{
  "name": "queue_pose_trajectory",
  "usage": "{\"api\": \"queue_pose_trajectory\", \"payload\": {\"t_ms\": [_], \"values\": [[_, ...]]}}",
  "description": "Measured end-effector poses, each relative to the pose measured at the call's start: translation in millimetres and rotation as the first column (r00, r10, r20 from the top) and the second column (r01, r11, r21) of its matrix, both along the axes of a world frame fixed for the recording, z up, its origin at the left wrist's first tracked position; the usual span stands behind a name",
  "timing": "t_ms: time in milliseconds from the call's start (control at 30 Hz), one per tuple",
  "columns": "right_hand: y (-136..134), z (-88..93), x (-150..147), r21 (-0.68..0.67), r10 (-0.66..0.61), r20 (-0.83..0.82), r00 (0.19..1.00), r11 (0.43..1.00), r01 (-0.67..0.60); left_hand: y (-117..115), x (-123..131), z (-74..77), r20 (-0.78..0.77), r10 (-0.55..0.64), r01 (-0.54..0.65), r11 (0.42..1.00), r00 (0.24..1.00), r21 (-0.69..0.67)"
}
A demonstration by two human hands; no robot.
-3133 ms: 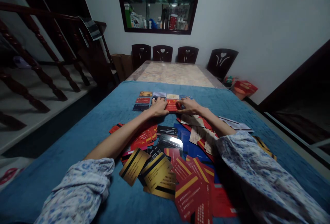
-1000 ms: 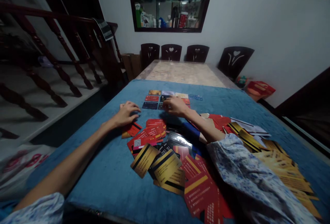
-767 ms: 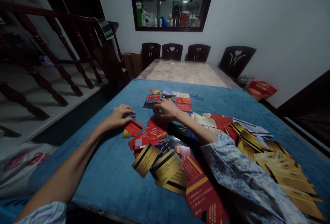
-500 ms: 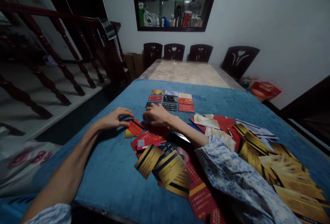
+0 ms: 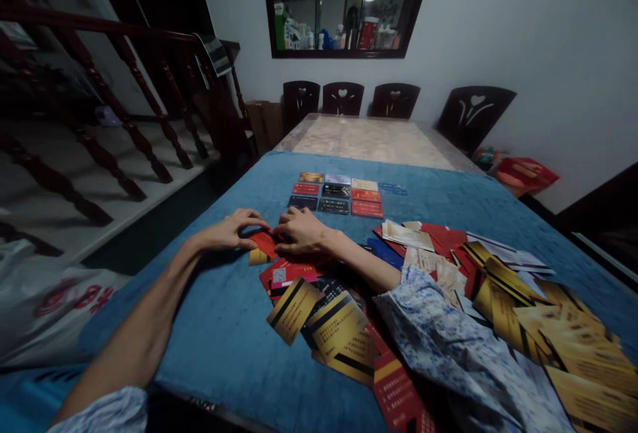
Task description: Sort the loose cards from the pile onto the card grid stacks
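Note:
A red card (image 5: 264,243) lies low over the blue cloth, between my two hands. My left hand (image 5: 233,230) holds its left side, thumb at the near edge and index finger at the far edge. The bent fingers of my right hand (image 5: 303,231) meet the card's right end; their tips are partly hidden. Beneath the red card a gold card (image 5: 258,258) peeks out. Just nearer lie a loose pile of red cards (image 5: 302,268) and several gold cards with black stripes (image 5: 331,327), partly under my right forearm.
Beyond my hands, cards lie in neat rows, among them a black card (image 5: 333,206) and a red card (image 5: 367,209). A large heap of gold cards (image 5: 573,340) and papers spreads at the right. A white plastic bag (image 5: 54,303) stands beyond the table's left edge.
My right hand has moved left and nearer, from over the red pile to the red card's right end. My left hand stays at the card. The view has shifted slightly.

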State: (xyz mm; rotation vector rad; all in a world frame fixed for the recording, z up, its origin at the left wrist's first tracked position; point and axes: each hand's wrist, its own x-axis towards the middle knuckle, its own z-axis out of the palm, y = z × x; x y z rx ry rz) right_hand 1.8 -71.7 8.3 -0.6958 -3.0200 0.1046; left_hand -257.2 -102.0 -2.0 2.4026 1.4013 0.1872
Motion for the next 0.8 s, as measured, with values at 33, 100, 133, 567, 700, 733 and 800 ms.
{"api": "queue_pose_trajectory", "payload": {"t_ms": [33, 100, 133, 567, 700, 733, 800], "values": [[-0.2, 0.2, 0.5, 0.002, -0.006, 0.002, 1.000, 1.000, 0.006, 0.5, 0.8, -0.6, 0.003, 0.004, -0.004, 1.000, 1.000, 0.008], [-0.9, 0.3, 1.1, 0.004, -0.024, 0.011, 1.000, 1.000, 0.024, 1.2, 2.8, -1.9, 0.011, 0.014, -0.015, 0.999, 1.000, 0.028], [-1.2, 0.0, 1.3, 0.004, -0.034, 0.014, 0.999, 0.999, 0.034, 1.5, 4.0, -2.7, 0.016, 0.024, -0.025, 0.999, 1.000, 0.037], [7.1, -2.0, 8.2, 0.000, -0.056, -0.042, 0.998, 0.998, 0.056, -0.5, 15.5, -1.7, 0.120, -0.023, 0.009, 0.993, 0.992, 0.121], [11.2, -3.0, 10.8, 0.012, -0.032, -0.110, 0.993, 0.999, 0.034, 2.4, 13.4, -2.7, 0.191, -0.016, -0.007, 0.992, 0.981, 0.123], [12.1, -3.6, 11.3, 0.016, -0.027, -0.128, 0.991, 0.999, 0.029, 2.7, 13.2, -3.3, 0.214, -0.008, -0.019, 0.992, 0.977, 0.123], [13.5, -5.0, 12.1, 0.026, -0.022, -0.157, 0.987, 0.999, 0.027, 2.7, 13.5, -4.4, 0.261, 0.010, -0.043, 0.992, 0.965, 0.118]]}}
